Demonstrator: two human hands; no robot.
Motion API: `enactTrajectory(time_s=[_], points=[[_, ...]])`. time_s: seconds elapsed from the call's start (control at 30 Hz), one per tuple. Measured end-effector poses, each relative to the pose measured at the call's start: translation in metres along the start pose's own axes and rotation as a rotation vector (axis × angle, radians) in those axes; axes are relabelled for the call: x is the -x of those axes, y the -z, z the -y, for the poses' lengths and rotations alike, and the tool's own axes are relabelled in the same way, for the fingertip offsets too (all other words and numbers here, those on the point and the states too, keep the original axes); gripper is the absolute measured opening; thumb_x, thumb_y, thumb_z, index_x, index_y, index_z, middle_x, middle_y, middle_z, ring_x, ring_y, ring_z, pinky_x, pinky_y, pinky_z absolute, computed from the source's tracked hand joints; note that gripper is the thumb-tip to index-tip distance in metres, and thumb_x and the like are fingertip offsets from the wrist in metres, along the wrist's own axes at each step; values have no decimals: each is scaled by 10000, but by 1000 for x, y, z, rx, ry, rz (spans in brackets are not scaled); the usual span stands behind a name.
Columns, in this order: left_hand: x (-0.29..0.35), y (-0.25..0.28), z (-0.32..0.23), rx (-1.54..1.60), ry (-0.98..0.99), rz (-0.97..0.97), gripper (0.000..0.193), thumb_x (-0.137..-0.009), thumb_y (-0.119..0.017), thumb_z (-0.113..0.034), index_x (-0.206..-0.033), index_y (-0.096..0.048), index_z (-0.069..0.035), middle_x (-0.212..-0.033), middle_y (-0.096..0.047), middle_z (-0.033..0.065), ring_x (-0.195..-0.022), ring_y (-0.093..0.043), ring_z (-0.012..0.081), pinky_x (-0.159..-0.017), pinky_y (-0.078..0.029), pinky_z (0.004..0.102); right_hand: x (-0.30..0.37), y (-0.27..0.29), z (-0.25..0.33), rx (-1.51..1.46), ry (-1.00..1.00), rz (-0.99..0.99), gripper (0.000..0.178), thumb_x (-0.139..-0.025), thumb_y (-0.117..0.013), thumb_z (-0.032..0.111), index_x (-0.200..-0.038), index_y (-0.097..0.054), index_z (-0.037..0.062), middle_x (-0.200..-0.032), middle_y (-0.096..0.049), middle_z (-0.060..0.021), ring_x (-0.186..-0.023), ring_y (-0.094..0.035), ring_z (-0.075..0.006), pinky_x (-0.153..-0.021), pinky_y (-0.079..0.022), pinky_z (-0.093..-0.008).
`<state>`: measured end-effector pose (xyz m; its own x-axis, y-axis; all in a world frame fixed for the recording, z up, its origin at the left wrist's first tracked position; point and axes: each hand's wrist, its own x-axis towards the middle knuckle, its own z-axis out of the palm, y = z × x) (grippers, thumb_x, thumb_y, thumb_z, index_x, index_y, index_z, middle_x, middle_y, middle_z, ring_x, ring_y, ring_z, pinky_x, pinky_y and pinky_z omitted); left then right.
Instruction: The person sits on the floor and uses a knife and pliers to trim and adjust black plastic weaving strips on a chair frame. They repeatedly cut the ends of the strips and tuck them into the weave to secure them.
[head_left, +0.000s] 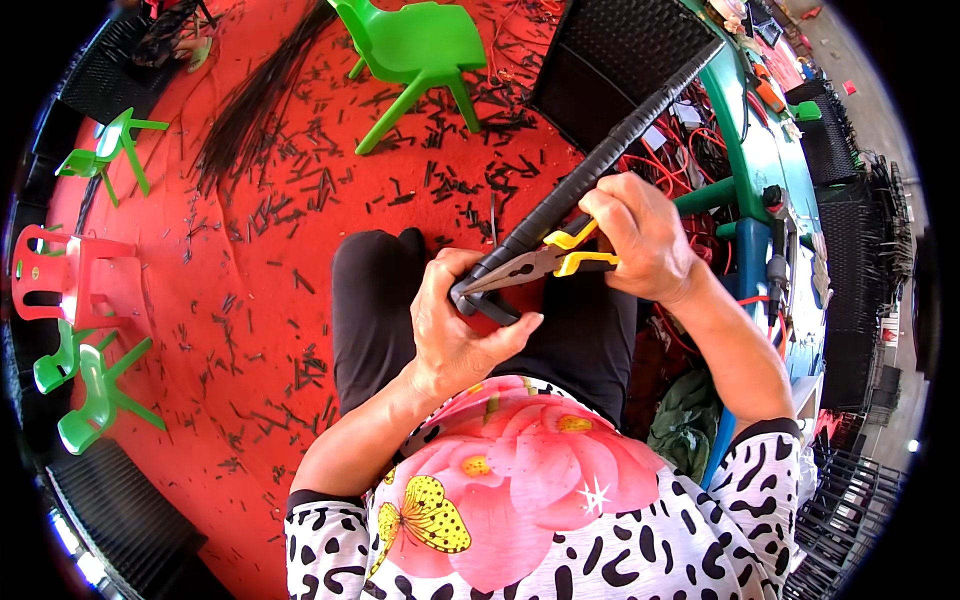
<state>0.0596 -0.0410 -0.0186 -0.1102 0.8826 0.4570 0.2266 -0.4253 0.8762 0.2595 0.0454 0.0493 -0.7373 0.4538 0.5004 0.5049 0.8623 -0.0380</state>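
Over my lap, my left hand [450, 325] grips the near end of a long black bar [590, 170] wrapped in flat black strip. The bar slants up and away to the right. In my right hand [640, 235] is a pair of pliers [520, 270] with grey jaws and yellow-and-black handles. The long jaws lie across the bar's near end, with their tips beside my left fingers. Whether the tips pinch a bit of the strip is too small to tell. A short black piece [492, 308] shows at the bar's end, within my left hand.
Black offcuts [450, 185] litter the red floor [240, 300], and a bundle of long black strips [255, 110] lies at far left. Green stools [420, 50] and a pink chair [65, 275] stand around. At right are a dark woven panel [610, 60], red cords and a green-framed bench [735, 130].
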Motion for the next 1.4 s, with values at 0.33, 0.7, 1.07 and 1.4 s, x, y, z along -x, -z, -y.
enactTrajectory(time_s=[0.33, 0.7, 1.07, 1.4], points=[[7, 2, 1, 171, 148, -18, 304, -724, -652, -117, -948, -490, 10, -758, -495, 78, -620, -433, 151, -562, -381, 272, 16, -25, 28, -211, -313, -185, 422, -595, -642, -95, -980, -496, -3, -798, -523, -144, -690, -536, -310, -590, -443, -355], [-29, 36, -25, -370, -354, 3, 234, -745, -616, -10, -966, -566, 49, -1024, -555, 159, -941, -539, 235, -779, -441, 317, 14, -19, 49, -277, -352, -229, 448, -568, -662, -94, -980, -529, 20, -837, -518, -118, -675, -560, -285, -564, -461, -341], [-37, 45, -27, -146, -142, 95, 174, -807, -614, 8, -668, -510, 28, -712, -592, 99, -565, -525, 174, -518, -410, 256, 31, -9, 41, -276, -564, -213, 452, -615, -582, -100, -1040, -513, 36, -917, -535, -161, -864, -551, -386, -701, -469, -400], [-38, 41, -22, -94, -71, 113, 157, -800, -609, 23, -684, -504, 27, -635, -525, 75, -533, -451, 150, -507, -364, 256, -30, 6, 0, -133, -346, -355, 394, -641, -643, -5, -1007, -525, 78, -899, -575, -118, -843, -563, -351, -740, -458, -409]])
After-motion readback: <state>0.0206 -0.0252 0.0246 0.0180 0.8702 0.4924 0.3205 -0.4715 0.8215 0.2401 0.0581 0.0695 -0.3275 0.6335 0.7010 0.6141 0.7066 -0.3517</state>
